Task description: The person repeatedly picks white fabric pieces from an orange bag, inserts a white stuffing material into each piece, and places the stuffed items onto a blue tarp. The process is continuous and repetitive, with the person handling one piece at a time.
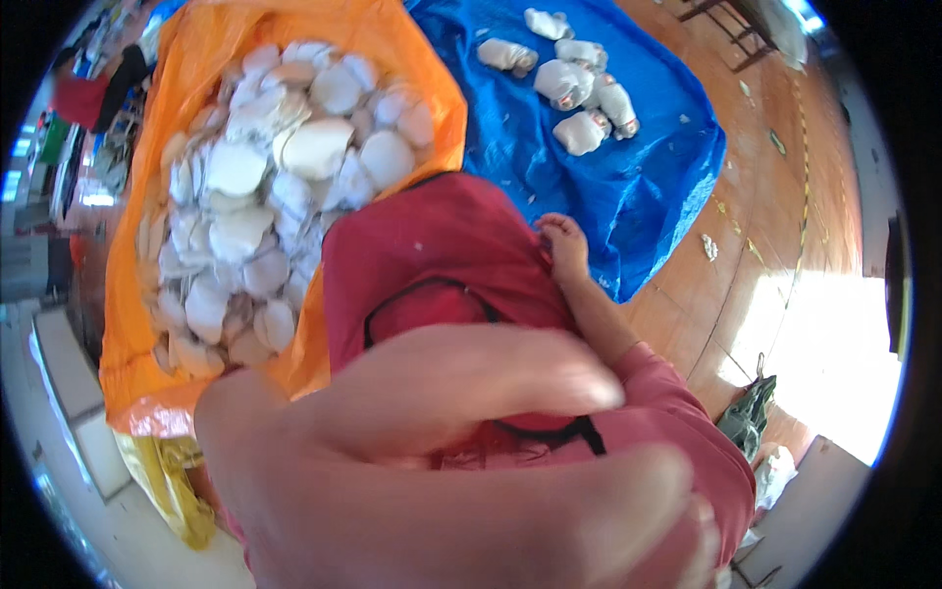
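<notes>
My left hand point(461, 481) is raised very close in front of the view, large and blurred. Its fingers stretch to the right with a gap between them, and nothing shows in its grip. Beyond it, my right hand point(565, 245) lies by my red-clad knee at the near edge of a blue sheet point(667, 187). Its fingers are curled, and whatever they may hold is too small to make out. Several white bundles point(583, 132) lie on the far part of the blue sheet. To the left, a heap of flat, rounded white pieces point(235, 236) fills an orange sheet point(128, 324).
A yellow bag point(177, 491) lies at the lower left beside the orange sheet. On the right, the tiled floor point(687, 304) carries white scraps and a bright patch of light. A dark bag point(751, 417) sits there. Another person in red point(83, 98) is at the far left.
</notes>
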Tool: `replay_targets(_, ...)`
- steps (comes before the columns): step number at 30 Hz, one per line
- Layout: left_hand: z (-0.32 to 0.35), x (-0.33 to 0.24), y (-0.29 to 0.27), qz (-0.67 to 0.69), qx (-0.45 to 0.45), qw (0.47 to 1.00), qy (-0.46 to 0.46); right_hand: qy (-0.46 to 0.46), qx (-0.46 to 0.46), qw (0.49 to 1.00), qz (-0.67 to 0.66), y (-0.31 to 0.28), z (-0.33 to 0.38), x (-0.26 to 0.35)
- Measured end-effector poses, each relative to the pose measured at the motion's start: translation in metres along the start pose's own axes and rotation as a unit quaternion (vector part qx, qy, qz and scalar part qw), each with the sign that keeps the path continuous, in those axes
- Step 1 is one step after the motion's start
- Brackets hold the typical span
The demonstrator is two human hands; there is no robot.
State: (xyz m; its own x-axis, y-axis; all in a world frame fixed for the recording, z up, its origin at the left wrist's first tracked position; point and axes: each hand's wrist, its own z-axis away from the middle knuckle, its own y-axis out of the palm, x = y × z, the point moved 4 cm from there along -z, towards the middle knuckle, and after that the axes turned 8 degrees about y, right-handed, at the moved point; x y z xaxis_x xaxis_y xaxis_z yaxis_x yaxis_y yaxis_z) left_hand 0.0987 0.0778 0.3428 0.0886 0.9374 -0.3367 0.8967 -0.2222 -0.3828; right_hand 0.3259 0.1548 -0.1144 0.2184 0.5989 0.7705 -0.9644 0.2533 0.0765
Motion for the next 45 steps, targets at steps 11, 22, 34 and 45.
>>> replay_targets(11, 0.008, -0.025, -0.002, -0.052, -0.038, 0.998, 0.02, -0.001, 0.058, 0.998, -0.016, 0.021, 0.01, -0.001)
replay_targets(22, 0.115, 0.0, -0.024, -0.184, -0.148, 0.954, -0.185, -0.089, 0.08, 0.984, 0.133, 0.026, 0.013, 0.016)
replay_targets(34, 0.472, -0.093, -0.043, -0.369, 0.171, 0.401, -0.821, -0.166, 0.117, 0.949, 0.242, 0.061, 0.028, 0.026)
replay_targets(45, 0.502, -0.038, -0.099, -0.516, 0.035, 0.559, -0.648, -0.183, 0.095, 0.926, 0.317, 0.072, 0.021, 0.028)
